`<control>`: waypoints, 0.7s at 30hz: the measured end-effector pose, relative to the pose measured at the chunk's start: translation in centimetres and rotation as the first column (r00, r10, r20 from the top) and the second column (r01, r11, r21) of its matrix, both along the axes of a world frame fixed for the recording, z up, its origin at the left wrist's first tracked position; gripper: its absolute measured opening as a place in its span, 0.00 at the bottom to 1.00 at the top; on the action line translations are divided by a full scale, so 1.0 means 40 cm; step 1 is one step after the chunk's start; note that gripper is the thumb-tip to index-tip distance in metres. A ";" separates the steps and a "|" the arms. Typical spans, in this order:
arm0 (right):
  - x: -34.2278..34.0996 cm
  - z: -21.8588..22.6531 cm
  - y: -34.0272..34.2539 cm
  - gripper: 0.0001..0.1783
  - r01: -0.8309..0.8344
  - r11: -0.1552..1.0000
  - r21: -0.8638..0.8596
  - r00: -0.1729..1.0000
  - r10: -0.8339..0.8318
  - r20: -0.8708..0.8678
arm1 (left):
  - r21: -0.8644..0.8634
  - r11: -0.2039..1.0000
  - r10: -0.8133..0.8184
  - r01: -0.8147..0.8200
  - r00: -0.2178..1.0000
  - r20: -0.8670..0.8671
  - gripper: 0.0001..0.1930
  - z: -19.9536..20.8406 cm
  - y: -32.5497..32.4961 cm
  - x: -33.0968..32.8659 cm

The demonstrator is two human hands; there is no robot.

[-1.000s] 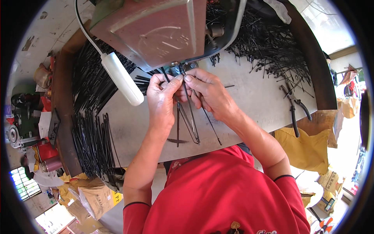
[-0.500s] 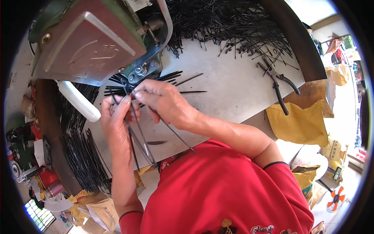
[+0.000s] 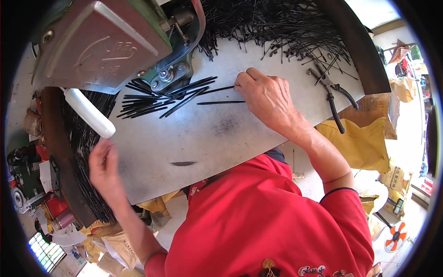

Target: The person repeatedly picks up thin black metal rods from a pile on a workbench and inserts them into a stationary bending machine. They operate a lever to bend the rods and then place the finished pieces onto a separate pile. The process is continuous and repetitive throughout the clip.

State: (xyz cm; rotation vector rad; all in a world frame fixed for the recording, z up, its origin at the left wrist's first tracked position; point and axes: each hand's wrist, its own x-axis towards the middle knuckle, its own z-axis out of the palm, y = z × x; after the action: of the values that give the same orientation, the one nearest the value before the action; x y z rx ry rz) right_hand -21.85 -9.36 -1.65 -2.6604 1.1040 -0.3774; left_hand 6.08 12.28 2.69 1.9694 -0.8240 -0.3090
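My right hand [image 3: 265, 94] is closed over the metal table, its fingertips pinching the right end of a thin black rod [image 3: 219, 89]. The rod's other end reaches toward several short black rods [image 3: 145, 107] lying below the machine head. Just under the hand, another black rod [image 3: 221, 102] lies flat on the table. My left hand [image 3: 105, 167] is at the left, below the tip of the white handle [image 3: 92, 115] and beside the long black rods stacked along the left wall. Motion blurs its fingers, and I see nothing clearly held there.
A green and maroon machine head [image 3: 106, 46] hangs over the upper left of the table [image 3: 184, 138]. Tangled black rods [image 3: 267, 23] heap at the back. Black-handled pliers [image 3: 330, 90] lie at the right, near a raised dark rim [image 3: 364, 55]. Long rods [image 3: 83, 157] line the left.
The long rods between my hands have gone from them. My left hand has moved left and down to the stacked rods. My right hand has moved right, onto a short rod's end.
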 end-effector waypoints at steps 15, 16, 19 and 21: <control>-0.149 0.006 -0.121 0.09 0.318 0.945 -0.078 0.945 -0.309 0.111 | 0.173 0.813 -0.550 0.555 0.638 0.539 0.05 -0.106 -0.374 -0.328; -0.145 0.002 -0.125 0.10 0.288 0.953 -0.097 0.955 -0.278 0.106 | 0.181 0.814 -0.553 0.551 0.642 0.532 0.05 -0.111 -0.372 -0.328; -0.123 0.003 -0.136 0.14 0.173 0.975 -0.138 0.985 -0.169 0.046 | 0.214 0.812 -0.568 0.543 0.649 0.507 0.06 -0.111 -0.354 -0.324; -0.106 0.010 -0.147 0.14 0.103 0.983 -0.154 0.994 -0.108 -0.024 | 0.228 0.813 -0.570 0.535 0.653 0.499 0.06 -0.109 -0.335 -0.319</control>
State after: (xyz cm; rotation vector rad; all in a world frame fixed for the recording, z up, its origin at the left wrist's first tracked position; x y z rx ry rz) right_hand -26.09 -15.23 -1.27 -2.7556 1.2782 -0.4574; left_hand -6.69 -1.13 -1.66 1.8287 -1.8350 -0.1065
